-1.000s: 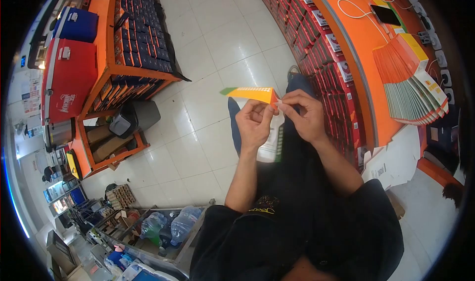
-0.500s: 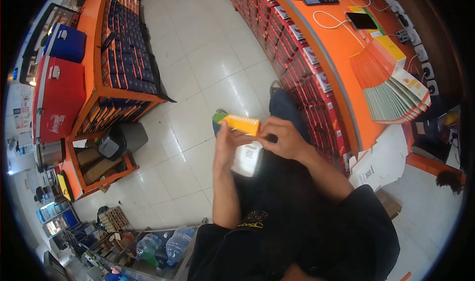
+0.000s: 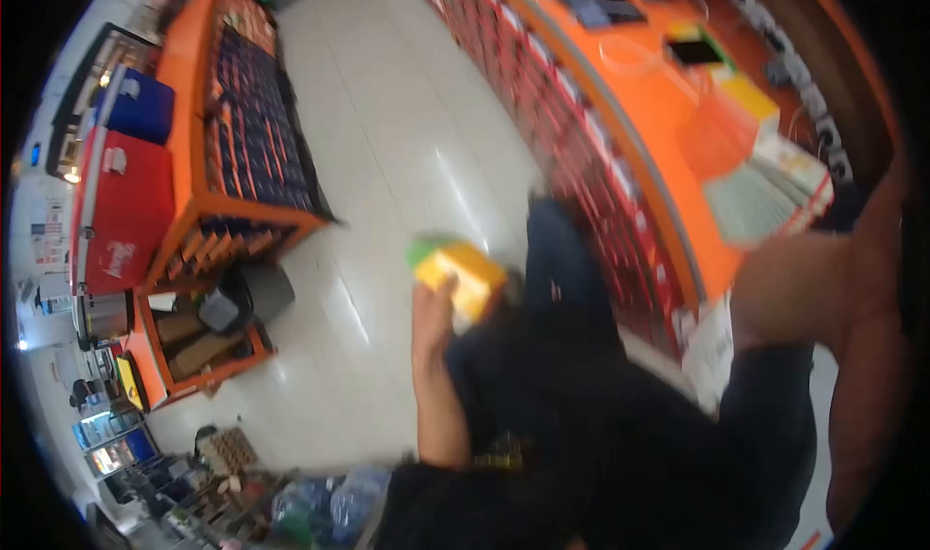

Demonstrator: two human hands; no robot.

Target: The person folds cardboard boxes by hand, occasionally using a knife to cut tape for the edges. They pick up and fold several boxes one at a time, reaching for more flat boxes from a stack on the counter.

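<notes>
My left hand [image 3: 434, 308] is closed around a small yellow and green carton [image 3: 465, 274], held over my lap, with the thumb on its near side. Motion blurs the carton, so its print cannot be read. My right arm [image 3: 794, 283] is bent up sharply at the right edge, close to the camera. Its hand does not show, and neither does anything it may hold.
An orange counter [image 3: 668, 177] on the right bears a fanned stack of cartons [image 3: 760, 196] and a phone [image 3: 695, 53]. Red boxes [image 3: 572, 153] line its side. Shelves of dark boxes [image 3: 262, 128], a red cooler [image 3: 126, 211] and a grey bin [image 3: 262, 293] stand left.
My right hand has let go of the carton and left the view, its arm swinging up to the right. The carton now shows a broader face. The white item below it no longer shows.
</notes>
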